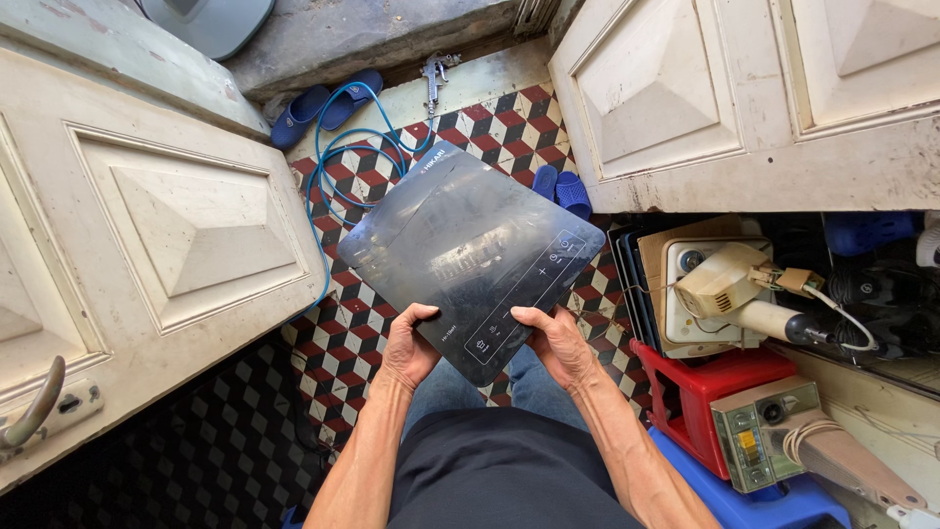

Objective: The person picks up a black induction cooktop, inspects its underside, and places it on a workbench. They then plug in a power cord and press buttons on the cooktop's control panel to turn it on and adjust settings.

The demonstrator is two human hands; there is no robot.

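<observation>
We hold a black glass cooktop panel [470,257] out in front of us, both hands clamped on its near corner edge: our left hand [409,350] grips with the thumb curled over the top face, and our right hand [556,343] does the same beside the printed touch controls. Gripping only the edge keeps our fingers off most of the dusty, smeared glass and lets the panel tilt away from us, probably so we can look over its surface.

The panel hangs above a red, black and white checkered floor [509,122]. Beyond the panel, a blue hose [338,147] loops across the tiles toward a spray gun [434,76], with blue sandals [328,106] left of that. Another blue pair [561,189] peeks out past the panel's right edge. Cream panelled doors [186,225] flank the panel on both sides. To its right, a beige power tool [744,289] rests on stacked gear, above a red box [710,387] and a blue stool [754,495]; what lies in the shadow farther right we cannot make out.
</observation>
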